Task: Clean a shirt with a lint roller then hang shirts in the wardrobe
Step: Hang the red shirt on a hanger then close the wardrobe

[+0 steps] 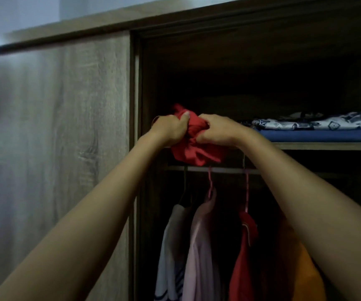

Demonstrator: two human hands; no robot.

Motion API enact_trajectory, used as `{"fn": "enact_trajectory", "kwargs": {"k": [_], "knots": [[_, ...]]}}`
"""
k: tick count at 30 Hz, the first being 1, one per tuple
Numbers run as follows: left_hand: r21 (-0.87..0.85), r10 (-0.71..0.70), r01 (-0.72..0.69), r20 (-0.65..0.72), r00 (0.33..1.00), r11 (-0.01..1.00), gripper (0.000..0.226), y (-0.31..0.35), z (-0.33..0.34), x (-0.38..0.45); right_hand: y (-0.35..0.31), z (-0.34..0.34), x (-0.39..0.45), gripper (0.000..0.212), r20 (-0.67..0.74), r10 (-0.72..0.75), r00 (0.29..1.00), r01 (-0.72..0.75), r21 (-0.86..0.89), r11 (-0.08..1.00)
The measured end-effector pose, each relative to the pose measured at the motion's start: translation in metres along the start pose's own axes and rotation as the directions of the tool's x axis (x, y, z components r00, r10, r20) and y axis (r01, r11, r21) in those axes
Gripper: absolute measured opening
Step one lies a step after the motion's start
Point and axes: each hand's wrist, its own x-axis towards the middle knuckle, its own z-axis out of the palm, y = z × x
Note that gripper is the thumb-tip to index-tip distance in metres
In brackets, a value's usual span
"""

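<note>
Both my hands are raised into the open wardrobe (196, 40) and grip a bunched red shirt (193, 148) at the level of the upper shelf's front edge. My left hand (170, 129) clutches its left side, thumb on top. My right hand (216, 130) pinches the right side. The red cloth hangs in folds just above the hanging rail (225, 170). No lint roller is in sight.
On the rail hang a white striped shirt (170, 257), a pink one (199, 257), a red one (243, 257) and an orange garment (305, 274). Folded patterned cloth (316, 123) lies on blue fabric (327, 135) on the shelf at right. The wooden sliding door (55, 137) covers the left.
</note>
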Motion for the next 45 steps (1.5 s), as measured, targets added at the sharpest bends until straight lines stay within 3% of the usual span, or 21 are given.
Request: {"fn": "enact_trajectory", "kwargs": {"k": [2,5,8,10,13,15,17,19,22,25,28,29,31,34,38,40,41,43,45], "knots": [[-0.072,0.085,-0.092,-0.103,0.991,0.993,0.048,0.006,-0.002,-0.024,-0.004,0.002,-0.025,0.029,-0.14,-0.066,0.988,0.049,-0.119,0.992],[-0.305,0.138,-0.193,-0.194,0.971,0.933,0.044,-0.005,-0.002,-0.056,0.003,0.019,-0.063,0.031,-0.313,-0.162,0.936,0.124,-0.136,0.983],[-0.573,0.171,-0.243,-0.178,0.969,0.783,0.053,-0.03,0.007,-0.085,0.014,0.035,-0.097,0.041,-0.381,-0.078,0.921,0.114,0.073,0.991],[-0.552,0.221,-0.288,-0.186,0.957,0.783,0.065,-0.044,0.014,-0.104,0.012,0.047,-0.117,0.059,-0.357,-0.009,0.934,0.121,0.292,0.949],[-0.454,0.324,-0.365,-0.168,0.931,0.813,0.078,-0.057,0.023,-0.131,0.003,0.072,-0.141,0.059,-0.298,0.093,0.95,0.133,0.656,0.742],[-0.412,0.379,-0.411,-0.161,0.911,0.813,0.079,-0.063,0.029,-0.149,-0.003,0.081,-0.156,0.049,-0.2,0.232,0.952,0.047,0.843,0.536],[-0.309,0.43,-0.474,-0.201,0.88,0.825,0.078,-0.071,0.038,-0.163,-0.011,0.083,-0.172,0.038,-0.062,0.311,0.948,-0.056,0.933,0.356],[-0.261,0.436,-0.495,-0.256,0.863,0.828,0.079,-0.077,0.042,-0.177,-0.022,0.082,-0.19,0.033,0.027,0.344,0.939,-0.134,0.948,0.29],[-0.235,0.386,-0.478,-0.346,0.855,0.847,0.049,-0.083,0.033,-0.19,-0.036,0.083,-0.205,0.033,0.038,0.37,0.928,-0.179,0.918,0.355],[-0.141,0.362,-0.431,-0.351,0.864,0.891,0.03,-0.087,0.026,-0.194,-0.035,0.089,-0.214,0.031,0.039,0.39,0.92,-0.213,0.885,0.413],[-0.245,0.286,-0.34,-0.231,0.93,0.908,0.024,-0.089,0.031,-0.195,-0.013,0.103,-0.217,0.039,0.036,0.45,0.893,-0.268,0.844,0.464],[-0.322,0.257,-0.294,-0.154,0.954,0.9,0.021,-0.09,0.033,-0.196,-0.008,0.109,-0.219,0.032,0.049,0.477,0.877,-0.288,0.85,0.442],[-0.507,0.153,-0.117,0.029,0.988,0.854,0.012,-0.092,0.037,-0.201,0.002,0.118,-0.223,0.014,0.067,0.514,0.855,-0.313,0.858,0.408],[-0.696,0.023,0.111,0.18,0.983,0.709,0.01,-0.089,0.044,-0.205,0.016,0.12,-0.229,0.02,0.088,0.536,0.84,-0.355,0.835,0.42],[-0.787,0.023,0.141,0.193,0.981,0.601,0.019,-0.073,0.045,-0.199,0.045,0.112,-0.233,0.045,0.116,0.535,0.837,-0.415,0.771,0.482],[-0.817,0.042,0.128,0.183,0.982,0.562,0.018,-0.06,0.044,-0.194,0.054,0.107,-0.237,0.024,0.148,0.517,0.843,-0.429,0.766,0.48],[-0.828,0.036,0.132,0.18,0.983,0.545,0.017,-0.051,0.043,-0.192,0.059,0.105,-0.238,0.025,0.178,0.508,0.843,-0.452,0.745,0.49],[-0.843,-0.019,0.161,0.176,0.984,0.514,0.016,-0.036,0.044,-0.186,0.068,0.1,-0.24,0.043,0.212,0.453,0.866,-0.468,0.662,0.585],[-0.849,-0.045,0.174,0.176,0.983,0.499,0.016,-0.023,0.046,-0.178,0.068,0.094,-0.239,0.042,0.161,0.389,0.907,-0.4,0.615,0.679]]}}
